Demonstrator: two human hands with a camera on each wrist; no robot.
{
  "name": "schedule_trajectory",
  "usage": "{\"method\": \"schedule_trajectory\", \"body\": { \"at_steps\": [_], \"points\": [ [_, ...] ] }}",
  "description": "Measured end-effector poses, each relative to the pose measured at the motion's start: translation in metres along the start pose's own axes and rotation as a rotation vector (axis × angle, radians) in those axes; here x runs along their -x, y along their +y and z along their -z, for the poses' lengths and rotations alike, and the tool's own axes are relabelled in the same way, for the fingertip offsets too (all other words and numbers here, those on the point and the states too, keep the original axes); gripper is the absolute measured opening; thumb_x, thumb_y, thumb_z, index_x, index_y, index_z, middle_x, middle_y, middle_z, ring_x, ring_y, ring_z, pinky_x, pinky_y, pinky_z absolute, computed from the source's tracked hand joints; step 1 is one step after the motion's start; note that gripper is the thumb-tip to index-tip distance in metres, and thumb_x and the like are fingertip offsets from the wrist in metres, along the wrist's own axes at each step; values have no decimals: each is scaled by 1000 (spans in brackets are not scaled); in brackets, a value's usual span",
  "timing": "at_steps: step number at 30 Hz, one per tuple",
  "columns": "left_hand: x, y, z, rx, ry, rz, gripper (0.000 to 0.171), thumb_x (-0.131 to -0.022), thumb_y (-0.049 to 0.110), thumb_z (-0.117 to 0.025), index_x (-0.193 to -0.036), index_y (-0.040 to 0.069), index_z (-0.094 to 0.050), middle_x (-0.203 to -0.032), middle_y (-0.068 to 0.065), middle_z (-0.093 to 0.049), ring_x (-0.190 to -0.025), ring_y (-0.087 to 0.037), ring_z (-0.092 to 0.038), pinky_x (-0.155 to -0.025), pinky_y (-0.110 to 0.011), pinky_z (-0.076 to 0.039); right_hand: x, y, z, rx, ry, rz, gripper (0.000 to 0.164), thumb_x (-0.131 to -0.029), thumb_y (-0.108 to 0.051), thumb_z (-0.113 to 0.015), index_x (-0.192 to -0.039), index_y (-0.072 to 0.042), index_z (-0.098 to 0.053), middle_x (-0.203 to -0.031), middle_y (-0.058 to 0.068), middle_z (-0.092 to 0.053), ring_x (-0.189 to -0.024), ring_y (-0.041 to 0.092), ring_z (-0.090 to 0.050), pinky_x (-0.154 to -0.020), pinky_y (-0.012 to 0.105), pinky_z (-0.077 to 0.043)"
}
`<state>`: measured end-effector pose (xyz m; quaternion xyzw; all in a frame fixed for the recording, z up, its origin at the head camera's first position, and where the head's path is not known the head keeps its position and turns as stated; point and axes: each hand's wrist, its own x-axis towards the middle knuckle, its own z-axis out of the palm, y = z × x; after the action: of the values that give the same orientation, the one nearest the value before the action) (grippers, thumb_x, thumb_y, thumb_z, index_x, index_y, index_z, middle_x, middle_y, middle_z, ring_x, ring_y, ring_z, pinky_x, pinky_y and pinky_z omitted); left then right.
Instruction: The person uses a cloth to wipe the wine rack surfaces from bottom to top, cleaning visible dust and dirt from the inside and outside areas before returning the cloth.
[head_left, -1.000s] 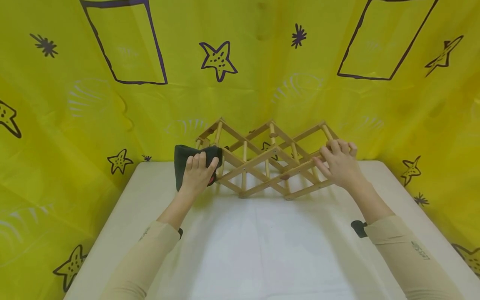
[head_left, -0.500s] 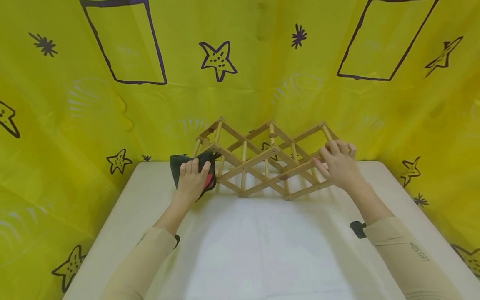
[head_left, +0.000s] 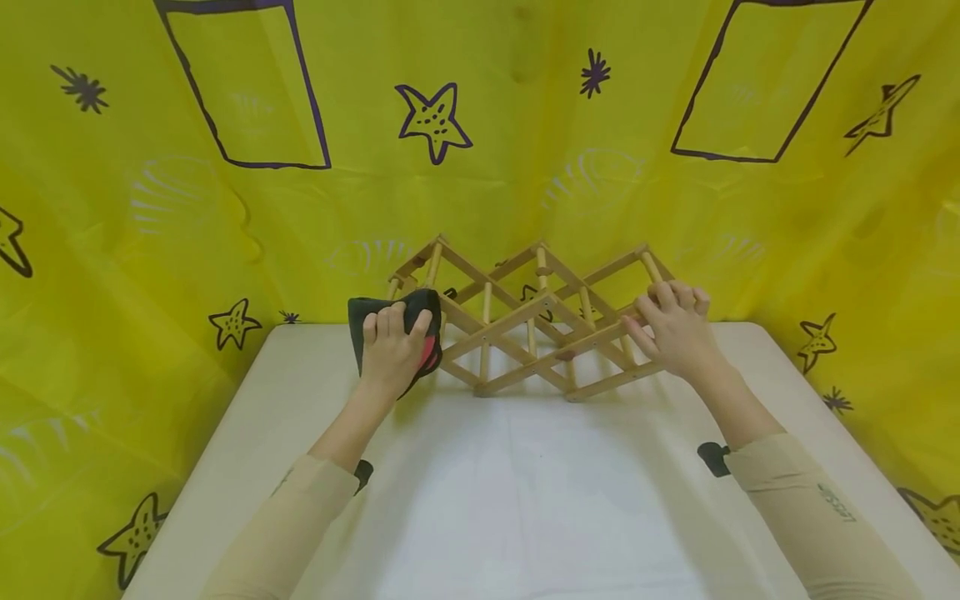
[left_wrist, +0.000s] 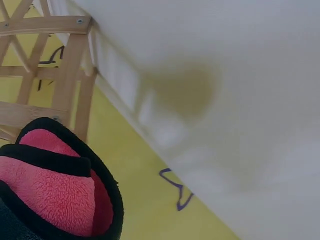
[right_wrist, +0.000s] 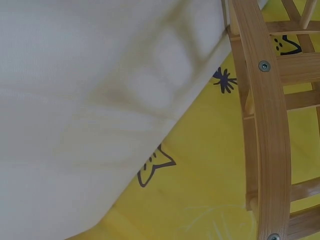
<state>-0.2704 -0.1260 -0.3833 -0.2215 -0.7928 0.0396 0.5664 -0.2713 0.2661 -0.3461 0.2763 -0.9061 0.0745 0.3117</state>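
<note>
An expanding wooden lattice rack [head_left: 536,321] of crossed slats and round dowels stands at the far side of the table in the head view. My left hand [head_left: 390,354] holds a folded dark cloth [head_left: 362,312] against the rack's left end. The cloth's fluffy pink inner side [left_wrist: 55,195] and black edging show close to the slats in the left wrist view. At the other end my right hand [head_left: 681,337] grips the rack, fingers over the upper slat and thumb at the front. The right wrist view shows a slat [right_wrist: 270,125] with screw heads, the hand itself out of sight.
The white table [head_left: 517,500] lies under both forearms. Right behind the rack hangs a yellow curtain [head_left: 510,200] with dark star drawings, and it also borders the table's left and right sides.
My left hand shifts the cloth down and left off the rack's end slat, then back up and right onto it. The right hand and the rack stay in place.
</note>
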Motion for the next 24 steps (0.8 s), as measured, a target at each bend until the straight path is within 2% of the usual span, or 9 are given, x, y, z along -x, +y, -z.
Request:
{"method": "schedule_trajectory", "body": {
  "at_steps": [3,7,10,13,17,21,24],
  "points": [
    [8,-3,-1,-28,-61,34,32,-83,4,-54,-104,12,-31,-96,-19,-46,-76,-30,-42,-70,-39,-27,-1,0,0,-4,-4,-2,63,-92,-59,-16,-86,-4,-46,-101,17,-38,-101,40,-25,-77,54,-13],
    [23,-9,-2,28,-127,81,37,-80,6,-56,-107,12,-31,-96,-22,-46,-78,-33,-42,-72,-42,-27,-1,0,1,-6,-32,-12,65,-92,-60,-13,-87,-4,-47,-102,17,-38,-101,40,-25,-77,55,-13],
    [26,-11,-2,78,-144,103,39,-79,8,-57,-109,11,-32,-97,-24,-45,-80,-35,-42,-73,-43,-26,-1,2,0,-4,-33,-11,65,-92,-60,-13,-87,-5,-47,-102,17,-37,-101,40,-25,-76,55,-14],
    [24,-9,-1,76,-127,104,34,-82,9,-53,-108,11,-33,-96,-23,-46,-79,-35,-43,-73,-43,-27,-1,2,0,-2,-30,-10,64,-92,-60,-14,-87,-5,-47,-102,16,-37,-101,40,-24,-76,55,-14],
    [15,-5,3,55,-69,78,25,-86,8,-47,-107,12,-32,-95,-22,-47,-76,-32,-42,-71,-41,-26,0,2,0,-6,-42,-21,63,-92,-60,-14,-88,-5,-46,-103,16,-37,-101,40,-24,-76,54,-14],
    [4,-1,7,39,-33,41,31,-83,7,-53,-105,12,-31,-96,-21,-46,-76,-31,-41,-70,-40,-24,0,3,-1,-12,-35,-22,63,-92,-60,-14,-88,-5,-46,-103,17,-37,-101,40,-24,-76,55,-14],
    [3,-2,8,32,-68,41,38,-79,7,-60,-105,11,-32,-97,-21,-45,-76,-31,-40,-70,-40,-24,0,2,-1,-14,-32,-16,63,-92,-60,-14,-88,-6,-46,-102,16,-37,-101,40,-25,-75,55,-15]
  ]
}}
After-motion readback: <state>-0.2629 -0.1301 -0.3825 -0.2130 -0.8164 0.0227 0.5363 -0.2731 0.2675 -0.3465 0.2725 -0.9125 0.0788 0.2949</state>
